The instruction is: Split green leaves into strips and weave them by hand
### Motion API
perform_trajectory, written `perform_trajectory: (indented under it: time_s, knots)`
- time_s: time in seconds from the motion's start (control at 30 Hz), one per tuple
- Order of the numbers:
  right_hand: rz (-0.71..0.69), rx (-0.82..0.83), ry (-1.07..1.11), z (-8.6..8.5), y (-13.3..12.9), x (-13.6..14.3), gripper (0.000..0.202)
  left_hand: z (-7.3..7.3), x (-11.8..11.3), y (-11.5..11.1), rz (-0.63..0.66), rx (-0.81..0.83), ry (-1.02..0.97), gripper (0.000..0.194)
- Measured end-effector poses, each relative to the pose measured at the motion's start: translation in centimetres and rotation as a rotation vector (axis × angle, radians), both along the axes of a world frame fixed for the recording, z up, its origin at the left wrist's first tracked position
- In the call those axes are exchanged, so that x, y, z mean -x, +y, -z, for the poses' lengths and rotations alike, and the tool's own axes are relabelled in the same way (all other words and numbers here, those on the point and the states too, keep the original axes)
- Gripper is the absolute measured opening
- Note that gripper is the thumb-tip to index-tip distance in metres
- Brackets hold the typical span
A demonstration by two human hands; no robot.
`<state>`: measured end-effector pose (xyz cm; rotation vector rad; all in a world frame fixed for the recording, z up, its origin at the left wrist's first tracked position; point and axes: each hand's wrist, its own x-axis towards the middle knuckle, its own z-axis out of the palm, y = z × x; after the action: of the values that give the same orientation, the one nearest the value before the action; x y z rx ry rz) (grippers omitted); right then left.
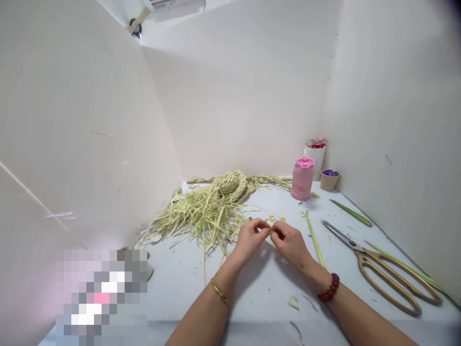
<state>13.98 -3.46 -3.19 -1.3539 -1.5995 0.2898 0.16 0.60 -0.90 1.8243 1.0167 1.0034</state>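
My left hand (253,239) and my right hand (291,242) meet above the middle of the table. Thumb and fingertips are pinched together on both, and a small brownish bit shows between them, too small to name. A gold bracelet circles the left wrist and a dark red bead bracelet the right. Just left of my hands lies a loose heap of pale green straw strips (201,214). Behind it is a coiled straw braid (230,182). A green stalk (316,240) lies close to my right hand, partly behind the forearm.
Large gold-handled scissors (378,269) lie open at the right, near a green leaf piece (351,213). At the back right stand a pink bottle (302,180), a white cup (317,156) with red strands, and a tan cup (329,181) with purple contents. White walls enclose the table.
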Motion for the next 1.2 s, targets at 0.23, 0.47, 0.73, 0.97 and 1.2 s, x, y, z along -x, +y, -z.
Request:
perform_trajectory:
  time_s: [0.23, 0.47, 0.73, 0.97, 1.2]
  knots:
    - [-0.078, 0.113, 0.131, -0.6, 0.0, -0.3, 0.018, -0.5, -0.1, -0.5, -0.037, -0.083, 0.013, 0.007]
    - [-0.182, 0.281, 0.469, -0.1, 0.8, -0.7, 0.018, -0.1, -0.1, 0.0, 0.023, -0.04, -0.101, 0.009]
    - [-0.235, 0.349, 0.537, -0.9, 0.6, -0.6, 0.022, 0.4, 0.1, 0.5, 0.061, 0.057, -0.165, 0.009]
    - [-0.319, 0.492, 0.675, -2.0, 0.0, -0.7, 0.026, -1.0, 0.4, -0.1, 0.102, 0.297, -0.231, 0.018]
    - [-0.371, 0.503, 0.682, -2.3, -0.3, -0.9, 0.025, -0.9, 0.5, 0.1, 0.138, 0.373, -0.23, 0.024]
